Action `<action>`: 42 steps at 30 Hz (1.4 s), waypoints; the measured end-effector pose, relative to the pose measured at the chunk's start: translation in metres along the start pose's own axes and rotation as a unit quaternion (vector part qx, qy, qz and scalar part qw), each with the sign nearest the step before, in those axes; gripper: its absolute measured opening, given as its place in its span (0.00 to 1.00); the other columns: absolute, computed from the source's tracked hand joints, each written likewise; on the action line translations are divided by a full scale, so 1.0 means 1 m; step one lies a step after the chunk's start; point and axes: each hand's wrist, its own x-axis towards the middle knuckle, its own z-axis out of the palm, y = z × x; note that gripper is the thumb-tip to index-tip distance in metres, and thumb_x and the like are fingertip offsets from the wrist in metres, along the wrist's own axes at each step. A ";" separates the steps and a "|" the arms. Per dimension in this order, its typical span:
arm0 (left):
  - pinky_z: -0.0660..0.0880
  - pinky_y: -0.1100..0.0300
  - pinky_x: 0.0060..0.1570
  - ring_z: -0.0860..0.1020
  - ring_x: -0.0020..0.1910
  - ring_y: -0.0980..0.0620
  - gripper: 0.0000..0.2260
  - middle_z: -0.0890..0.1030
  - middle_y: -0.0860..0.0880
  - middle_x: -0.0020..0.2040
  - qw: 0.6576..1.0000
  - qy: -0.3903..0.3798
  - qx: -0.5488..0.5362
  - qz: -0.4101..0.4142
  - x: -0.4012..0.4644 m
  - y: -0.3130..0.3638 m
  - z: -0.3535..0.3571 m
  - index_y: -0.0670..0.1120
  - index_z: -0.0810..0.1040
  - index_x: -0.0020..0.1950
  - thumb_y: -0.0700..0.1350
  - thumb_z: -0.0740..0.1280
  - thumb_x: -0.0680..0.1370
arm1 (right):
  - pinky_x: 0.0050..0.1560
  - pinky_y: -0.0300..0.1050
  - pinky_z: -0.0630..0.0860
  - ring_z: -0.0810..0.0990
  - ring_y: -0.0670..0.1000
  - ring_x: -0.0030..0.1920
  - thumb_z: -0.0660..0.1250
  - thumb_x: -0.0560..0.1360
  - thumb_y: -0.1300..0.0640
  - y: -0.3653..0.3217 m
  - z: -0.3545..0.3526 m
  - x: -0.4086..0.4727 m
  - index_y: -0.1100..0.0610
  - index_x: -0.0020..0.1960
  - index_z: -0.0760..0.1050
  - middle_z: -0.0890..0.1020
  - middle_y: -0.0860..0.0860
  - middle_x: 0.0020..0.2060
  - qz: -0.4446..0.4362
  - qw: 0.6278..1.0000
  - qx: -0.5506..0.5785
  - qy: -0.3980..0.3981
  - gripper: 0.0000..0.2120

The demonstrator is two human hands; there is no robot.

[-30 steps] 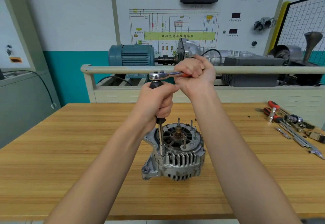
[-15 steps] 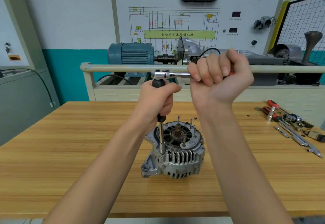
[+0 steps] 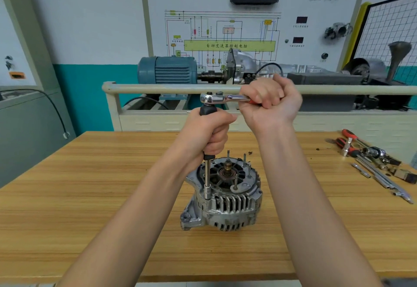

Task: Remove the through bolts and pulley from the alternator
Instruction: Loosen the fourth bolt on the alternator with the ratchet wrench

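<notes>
A silver alternator stands on the wooden table with its open end up and several thin studs sticking out. A long socket extension stands upright on a bolt at the alternator's left rim. My left hand grips the extension's black handle. A chrome ratchet sits on top of the extension, pointing right. My right hand grips the ratchet's red handle, which is mostly hidden in the fist.
Loose tools, with red-handled drivers, sockets and bars, lie at the table's right edge. A beige rail runs behind the table, with a blue motor and a training board behind it.
My right hand swung the ratchet handle to the right, then came partway back toward the left. My left hand kept its grip on the extension. The alternator stayed in place.
</notes>
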 end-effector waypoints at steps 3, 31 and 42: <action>0.53 0.70 0.20 0.54 0.16 0.56 0.26 0.58 0.53 0.19 0.998 0.064 0.005 -0.002 0.003 -0.002 0.003 0.52 0.61 0.21 0.36 0.62 0.78 | 0.22 0.36 0.57 0.55 0.46 0.16 0.54 0.72 0.61 0.004 0.007 -0.016 0.54 0.20 0.59 0.58 0.46 0.15 -0.079 0.995 -0.062 -0.022 0.21; 0.52 0.71 0.19 0.54 0.16 0.56 0.25 0.57 0.53 0.19 0.998 0.051 -0.004 -0.019 0.001 -0.001 -0.001 0.50 0.59 0.23 0.39 0.62 0.78 | 0.20 0.35 0.57 0.56 0.46 0.16 0.56 0.70 0.61 0.004 0.007 -0.007 0.54 0.21 0.59 0.59 0.46 0.15 -0.035 0.999 -0.032 0.002 0.19; 0.53 0.70 0.22 0.53 0.18 0.55 0.25 0.57 0.53 0.20 0.993 0.114 0.022 0.001 0.003 -0.004 0.007 0.51 0.59 0.23 0.36 0.64 0.76 | 0.27 0.39 0.54 0.55 0.45 0.18 0.52 0.73 0.62 0.031 0.014 -0.051 0.54 0.20 0.61 0.61 0.47 0.15 -0.259 0.911 -0.251 -0.200 0.23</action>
